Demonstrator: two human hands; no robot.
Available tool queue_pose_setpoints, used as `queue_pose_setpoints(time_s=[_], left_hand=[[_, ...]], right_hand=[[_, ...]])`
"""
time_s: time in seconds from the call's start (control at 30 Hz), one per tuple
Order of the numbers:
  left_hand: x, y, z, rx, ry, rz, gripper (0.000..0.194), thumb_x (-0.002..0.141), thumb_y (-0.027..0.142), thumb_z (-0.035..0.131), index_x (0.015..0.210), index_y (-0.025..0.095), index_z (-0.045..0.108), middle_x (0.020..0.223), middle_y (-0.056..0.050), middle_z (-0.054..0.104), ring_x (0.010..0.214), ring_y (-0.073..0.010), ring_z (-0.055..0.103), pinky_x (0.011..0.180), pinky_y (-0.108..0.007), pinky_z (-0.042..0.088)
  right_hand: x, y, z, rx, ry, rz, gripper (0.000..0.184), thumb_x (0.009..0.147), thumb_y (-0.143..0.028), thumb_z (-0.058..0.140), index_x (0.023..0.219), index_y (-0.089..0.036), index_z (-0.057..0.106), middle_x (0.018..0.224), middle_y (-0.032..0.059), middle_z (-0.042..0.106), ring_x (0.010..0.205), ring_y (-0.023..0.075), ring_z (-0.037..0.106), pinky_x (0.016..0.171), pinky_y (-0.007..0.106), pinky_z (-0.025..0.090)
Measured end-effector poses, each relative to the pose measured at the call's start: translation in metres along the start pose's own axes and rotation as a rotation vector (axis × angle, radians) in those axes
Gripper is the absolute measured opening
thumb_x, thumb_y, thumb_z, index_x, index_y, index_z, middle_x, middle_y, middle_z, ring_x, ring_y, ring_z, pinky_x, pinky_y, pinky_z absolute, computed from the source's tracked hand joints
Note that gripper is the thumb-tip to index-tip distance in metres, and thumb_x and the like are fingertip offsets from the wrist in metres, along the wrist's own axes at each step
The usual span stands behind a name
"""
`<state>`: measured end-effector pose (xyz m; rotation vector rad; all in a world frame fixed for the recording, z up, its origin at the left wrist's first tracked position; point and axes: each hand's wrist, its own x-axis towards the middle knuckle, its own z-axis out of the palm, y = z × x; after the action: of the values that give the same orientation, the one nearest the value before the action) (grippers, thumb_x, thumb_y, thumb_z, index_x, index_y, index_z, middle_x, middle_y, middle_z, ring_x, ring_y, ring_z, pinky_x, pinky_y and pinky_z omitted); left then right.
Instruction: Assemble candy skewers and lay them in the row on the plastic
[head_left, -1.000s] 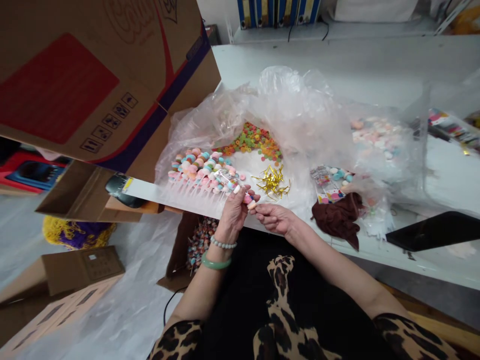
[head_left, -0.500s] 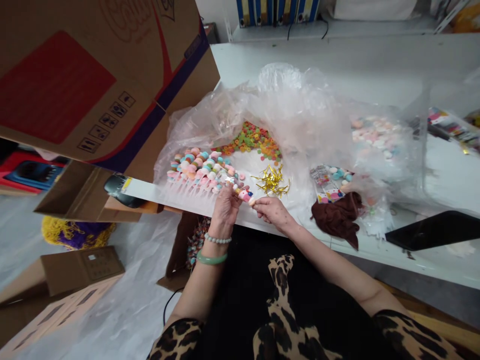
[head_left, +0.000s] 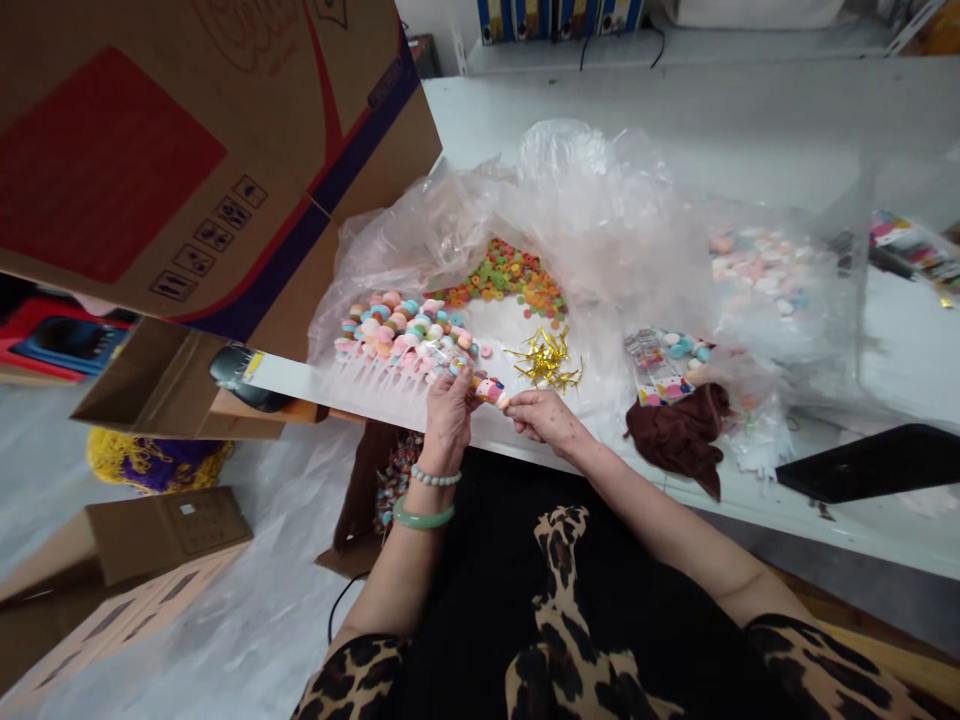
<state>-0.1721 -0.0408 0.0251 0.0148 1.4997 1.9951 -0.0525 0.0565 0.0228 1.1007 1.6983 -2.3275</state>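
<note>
A white worktop [head_left: 750, 130] runs through a cluttered room, partly covered by a crumpled plastic sheet [head_left: 577, 190]. Nearest, leopard-print sleeves [head_left: 352, 680] lead to both forearms, and the left wrist wears a green bangle [head_left: 424, 515] and a bead bracelet [head_left: 435, 477]. At the worktop's edge, the left hand [head_left: 448, 425] has a narrow grip on a candy skewer [head_left: 489, 390], while the right hand [head_left: 546, 418] pinches the skewer's right end just as tightly. The skewer lies between the hands, just above the plastic sheet. Just left of it, a white comb-shaped rack [head_left: 360, 390] carries a mass of pastel candies [head_left: 397, 325]. Beyond them lie green and orange candy rings [head_left: 499, 280]. To the right are gold twist ties [head_left: 546, 358], candy packets [head_left: 660, 370] and a brown cloth [head_left: 679, 430]. A large cardboard box [head_left: 150, 150] looms over the left side.
</note>
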Motion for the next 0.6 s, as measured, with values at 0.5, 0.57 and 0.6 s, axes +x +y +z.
queue_pose_setpoints(time_s=[0.5,0.57,0.6], left_hand=[[-0.004,-0.009,0.003,-0.033,-0.049,-0.109,0.040,0.065,0.042,0.083,0.087,0.016,0.063,0.071,0.000,0.067,0.062,-0.0122,0.064,0.060,-0.026,0.054],[-0.006,-0.011,0.006,-0.030,-0.068,-0.111,0.041,0.064,0.042,0.084,0.089,0.015,0.064,0.070,0.000,0.067,0.061,-0.0112,0.063,0.062,-0.026,0.054],[-0.007,-0.012,0.008,-0.028,-0.077,-0.110,0.042,0.064,0.041,0.084,0.090,0.014,0.065,0.070,0.000,0.067,0.060,-0.0105,0.062,0.062,-0.026,0.054]], right_hand=[[0.001,0.011,-0.008,-0.304,0.108,-0.214,0.017,0.081,-0.029,0.056,0.070,-0.020,0.066,0.054,-0.0049,0.054,0.043,0.0078,0.044,0.045,0.021,0.031],[0.001,0.011,-0.009,-0.474,0.224,-0.293,0.029,0.084,-0.034,0.057,0.059,-0.020,0.060,0.053,-0.0034,0.054,0.052,0.0098,0.048,0.051,0.022,0.031],[0.002,0.010,-0.010,-0.552,0.282,-0.322,0.034,0.085,-0.038,0.058,0.056,-0.020,0.058,0.054,-0.0025,0.054,0.056,0.0108,0.049,0.053,0.022,0.030]])
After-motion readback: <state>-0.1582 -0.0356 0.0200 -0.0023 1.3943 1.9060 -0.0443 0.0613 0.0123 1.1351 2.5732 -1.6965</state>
